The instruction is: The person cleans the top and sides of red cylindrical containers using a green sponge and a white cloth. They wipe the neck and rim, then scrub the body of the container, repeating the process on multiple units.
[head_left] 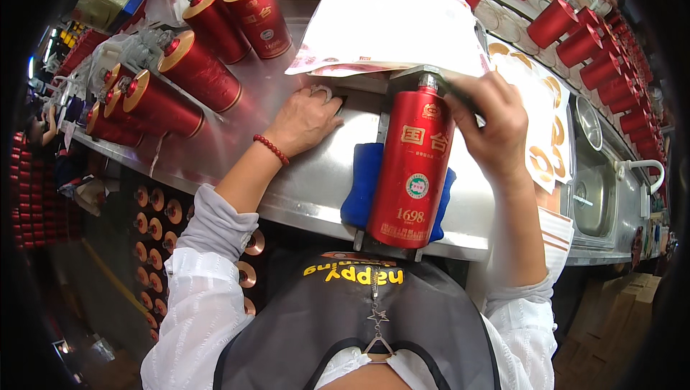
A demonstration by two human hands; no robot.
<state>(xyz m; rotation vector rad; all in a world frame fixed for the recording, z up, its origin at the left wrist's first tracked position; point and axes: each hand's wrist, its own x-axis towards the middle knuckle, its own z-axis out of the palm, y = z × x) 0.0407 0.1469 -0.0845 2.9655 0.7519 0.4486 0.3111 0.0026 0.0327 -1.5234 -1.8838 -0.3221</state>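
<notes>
A red cylindrical bottle [413,167] with gold markings lies on its side in a metal jig, on a blue cloth pad [361,182], its neck pointing away from me. My right hand [489,128] is closed on the bottle's shoulder and neck end. My left hand [305,118], with a red bead bracelet at the wrist, rests on the steel worktop [316,182] left of the bottle, fingers curled at the edge of a recess. A stack of white paper sheets [392,27] lies just beyond the bottle's neck.
Several red bottles [194,67] lie on the worktop at the left. More red bottles [600,59] run along a curved conveyor at the right. Sheets of gold round labels [543,124] sit right of my hand. A small steel sink [593,189] is at far right.
</notes>
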